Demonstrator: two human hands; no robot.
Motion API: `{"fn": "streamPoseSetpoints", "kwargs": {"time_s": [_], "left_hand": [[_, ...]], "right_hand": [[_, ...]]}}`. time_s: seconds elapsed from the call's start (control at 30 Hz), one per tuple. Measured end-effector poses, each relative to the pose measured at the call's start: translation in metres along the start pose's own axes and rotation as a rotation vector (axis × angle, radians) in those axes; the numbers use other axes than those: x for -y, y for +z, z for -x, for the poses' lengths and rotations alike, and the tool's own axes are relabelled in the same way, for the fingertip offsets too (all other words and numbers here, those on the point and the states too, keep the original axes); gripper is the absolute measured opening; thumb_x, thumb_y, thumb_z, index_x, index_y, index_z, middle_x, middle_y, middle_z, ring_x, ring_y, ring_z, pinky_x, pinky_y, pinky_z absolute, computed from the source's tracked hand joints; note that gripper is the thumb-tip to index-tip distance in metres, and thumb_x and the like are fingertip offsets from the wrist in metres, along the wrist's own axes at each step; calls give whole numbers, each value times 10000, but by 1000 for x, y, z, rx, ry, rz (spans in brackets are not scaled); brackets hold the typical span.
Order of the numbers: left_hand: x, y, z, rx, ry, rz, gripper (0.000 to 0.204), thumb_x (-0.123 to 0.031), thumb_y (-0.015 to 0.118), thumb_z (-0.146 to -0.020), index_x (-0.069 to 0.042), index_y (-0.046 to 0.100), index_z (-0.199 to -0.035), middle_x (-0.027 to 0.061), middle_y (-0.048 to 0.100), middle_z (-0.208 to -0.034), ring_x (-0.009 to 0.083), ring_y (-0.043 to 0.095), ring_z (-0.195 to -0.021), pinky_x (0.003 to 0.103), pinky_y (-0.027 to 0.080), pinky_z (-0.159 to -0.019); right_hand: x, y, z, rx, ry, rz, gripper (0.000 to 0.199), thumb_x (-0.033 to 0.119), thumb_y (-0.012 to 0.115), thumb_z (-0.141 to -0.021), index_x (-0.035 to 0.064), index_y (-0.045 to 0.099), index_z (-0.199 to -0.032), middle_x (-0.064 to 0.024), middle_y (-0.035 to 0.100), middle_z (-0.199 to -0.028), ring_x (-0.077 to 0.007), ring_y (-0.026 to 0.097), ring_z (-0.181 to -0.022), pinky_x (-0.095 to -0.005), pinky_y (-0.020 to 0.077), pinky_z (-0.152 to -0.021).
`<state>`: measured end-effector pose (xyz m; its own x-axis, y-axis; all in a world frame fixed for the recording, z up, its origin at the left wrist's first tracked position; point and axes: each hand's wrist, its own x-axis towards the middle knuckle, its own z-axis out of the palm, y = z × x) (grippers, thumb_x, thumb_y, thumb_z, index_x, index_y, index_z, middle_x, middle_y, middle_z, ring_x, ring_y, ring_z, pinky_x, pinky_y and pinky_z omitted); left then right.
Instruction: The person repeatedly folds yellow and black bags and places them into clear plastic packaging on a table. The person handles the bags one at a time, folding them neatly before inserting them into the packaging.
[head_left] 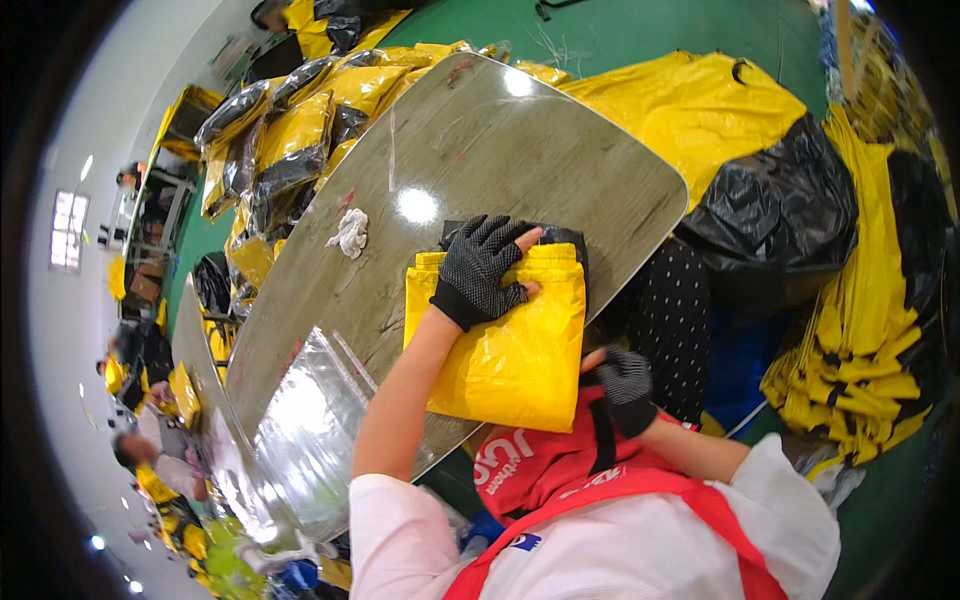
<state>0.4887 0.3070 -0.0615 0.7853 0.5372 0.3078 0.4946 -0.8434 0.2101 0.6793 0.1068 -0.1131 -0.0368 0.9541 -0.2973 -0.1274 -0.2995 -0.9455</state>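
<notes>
A folded piece of shiny yellow coated fabric [510, 370] lies at the near edge of the table, overhanging it toward my lap. Black material [563, 238] shows beneath its far and right edges. My left hand [483, 272], in a black dotted glove with bare thumb and index fingertips, rests flat on its upper part, fingers stretched out. Lower down, my right hand [626, 388], gloved alike, is beside the fabric's right edge. Its bare fingertip reaches toward that edge and the other fingers are loosely bent; nothing shows in them. A black strap [602, 438] hangs over my red apron [530, 465].
On the grey-brown table [500, 150] are a crumpled white wad [350, 233] and clear plastic sleeves [310, 410]. Packed yellow and black bundles [295, 130] pile along its far left side. Loose yellow and black fabric [700, 120] heaps at the right. People work at the far left.
</notes>
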Motion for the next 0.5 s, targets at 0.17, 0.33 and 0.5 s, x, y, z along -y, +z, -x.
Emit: {"fn": "streamPoseSetpoints", "kwargs": {"time_s": [0.17, 0.33, 0.5], "left_hand": [[-14, 0, 10, 38, -92, 79, 576, -388, 631, -719, -149, 520, -1231, 125, 573, -1137, 327, 523, -1039, 502, 304, -959], [-48, -9, 52, 18, -100, 235, 539, -347, 605, -773, -148, 498, -1263, 122, 579, -1125, 301, 526, -1045, 469, 294, -963], [-45, -8, 98, -140, -603, 1114, 531, -352, 575, -872, -91, 434, -1313, 151, 460, -1316, 258, 431, -1228, 377, 248, -1061]], "right_hand": [[95, -27, -95, 324, -960, 676, 486, 390, 550, -841, 38, 524, -1175, -190, 508, -1176, -330, 476, -1114, -430, 369, -949], [64, -38, -100, 679, -1410, 818, 416, 349, 623, -768, 102, 548, -1095, -194, 466, -1237, -431, 417, -1165, -544, 311, -983], [67, -8, -102, 545, -925, 626, 181, 184, 654, -764, 120, 615, -929, -164, 519, -1210, -377, 495, -1107, -472, 369, -964]]}}
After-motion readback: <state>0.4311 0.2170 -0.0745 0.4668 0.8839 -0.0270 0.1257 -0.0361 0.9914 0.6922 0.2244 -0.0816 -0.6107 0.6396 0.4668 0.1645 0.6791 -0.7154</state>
